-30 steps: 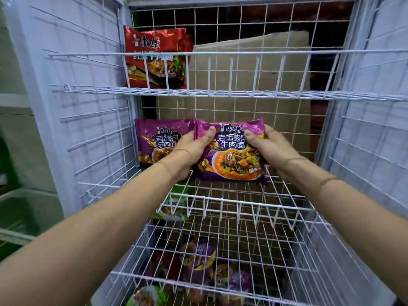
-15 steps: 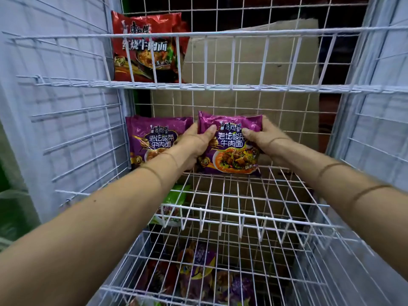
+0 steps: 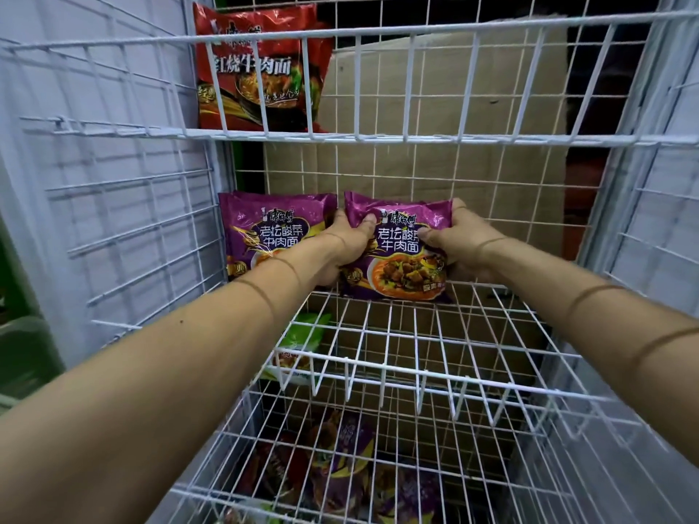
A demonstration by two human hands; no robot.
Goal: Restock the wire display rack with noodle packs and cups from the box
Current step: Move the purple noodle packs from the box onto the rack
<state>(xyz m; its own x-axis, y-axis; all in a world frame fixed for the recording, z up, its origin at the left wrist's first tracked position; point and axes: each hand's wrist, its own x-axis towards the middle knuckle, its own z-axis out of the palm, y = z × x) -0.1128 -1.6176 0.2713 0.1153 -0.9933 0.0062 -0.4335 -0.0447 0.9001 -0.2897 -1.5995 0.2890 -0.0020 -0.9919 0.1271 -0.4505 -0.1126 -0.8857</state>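
A: Whereabouts of the glossy purple plastic noodle pack (image 3: 401,255)?

B: Upright at the back of the white wire middle shelf (image 3: 416,334), bottom edge touching the wires, just right of an identical purple pack (image 3: 272,228) on that shelf.

A: Grip?

B: Clamped from both sides. Left hand (image 3: 344,251) curled round the left edge, thumb across the front. Right hand (image 3: 465,243) curled round the right edge likewise. Holding nothing else.

A: Risks on letting go?

B: Probably tipping forward, given slick film and open wire gaps under a thin bottom seam. Hard to tell whether leaning on the back grid or short of it; if short, could flop backward too. Could also knock the neighbour over when drawing the left hand out from between. Worth easing back toward the brown cardboard sheet (image 3: 435,107) behind that shelf before opening the fingers.
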